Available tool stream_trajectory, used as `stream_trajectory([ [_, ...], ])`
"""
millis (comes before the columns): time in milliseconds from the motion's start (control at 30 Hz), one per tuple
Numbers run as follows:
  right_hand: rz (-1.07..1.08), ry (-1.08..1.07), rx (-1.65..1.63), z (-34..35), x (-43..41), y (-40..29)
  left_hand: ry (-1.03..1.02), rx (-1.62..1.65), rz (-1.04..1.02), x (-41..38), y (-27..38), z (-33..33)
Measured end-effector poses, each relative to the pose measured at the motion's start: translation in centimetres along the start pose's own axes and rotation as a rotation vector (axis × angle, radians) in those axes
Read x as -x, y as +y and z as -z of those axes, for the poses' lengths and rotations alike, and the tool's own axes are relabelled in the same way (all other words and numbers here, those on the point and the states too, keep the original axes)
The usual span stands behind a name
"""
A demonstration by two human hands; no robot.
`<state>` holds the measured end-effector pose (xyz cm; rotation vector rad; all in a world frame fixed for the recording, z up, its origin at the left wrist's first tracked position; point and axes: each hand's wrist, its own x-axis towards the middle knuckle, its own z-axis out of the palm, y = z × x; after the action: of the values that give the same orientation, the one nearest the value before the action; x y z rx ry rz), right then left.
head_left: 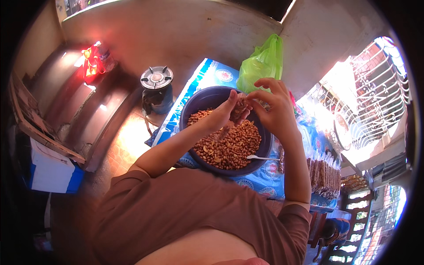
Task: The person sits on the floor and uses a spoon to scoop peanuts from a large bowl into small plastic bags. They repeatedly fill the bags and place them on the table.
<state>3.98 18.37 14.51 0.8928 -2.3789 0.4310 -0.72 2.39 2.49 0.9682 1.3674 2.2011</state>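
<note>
A small clear plastic bag of peanuts (239, 111) is gripped in my left hand (221, 116), above a dark purple plastic basin (267, 149). The fingertips of my right hand (277, 103) pinch the upper part of the same bag. Beneath both hands, the basin holds a large heap of reddish-brown peanuts (228, 147), with paler slices mixed in. A white plastic spoon (263, 158) lies on the peanuts, its handle reaching over the basin's right rim. My left forearm covers part of the heap.
The basin stands on a table with a blue patterned tablecloth (272, 169). Behind it is a green plastic bag (261, 64). Rows of filled clear packets (323, 175) stand at right. A gas burner on a cylinder (157, 81) is left of the table, near steps (99, 109) with a red bag (92, 63).
</note>
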Motion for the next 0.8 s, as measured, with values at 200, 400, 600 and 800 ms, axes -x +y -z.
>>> stream_trajectory([
  [200,0.073,0.075,0.14,2.8,-2.3,0.4,0.258,-0.026,-0.118,-0.2,1.3,0.1],
  [400,0.072,0.073,0.231,4.9,-4.9,3.1,0.374,-0.235,-0.044,1.7,1.0,3.1],
  [600,-0.009,0.084,0.258,4.9,-5.7,7.4,0.295,-0.36,-0.022,1.6,0.0,2.7],
  [800,-0.045,0.066,0.314,5.5,-5.5,8.8,0.26,-0.376,-0.013,0.6,0.6,2.2],
])
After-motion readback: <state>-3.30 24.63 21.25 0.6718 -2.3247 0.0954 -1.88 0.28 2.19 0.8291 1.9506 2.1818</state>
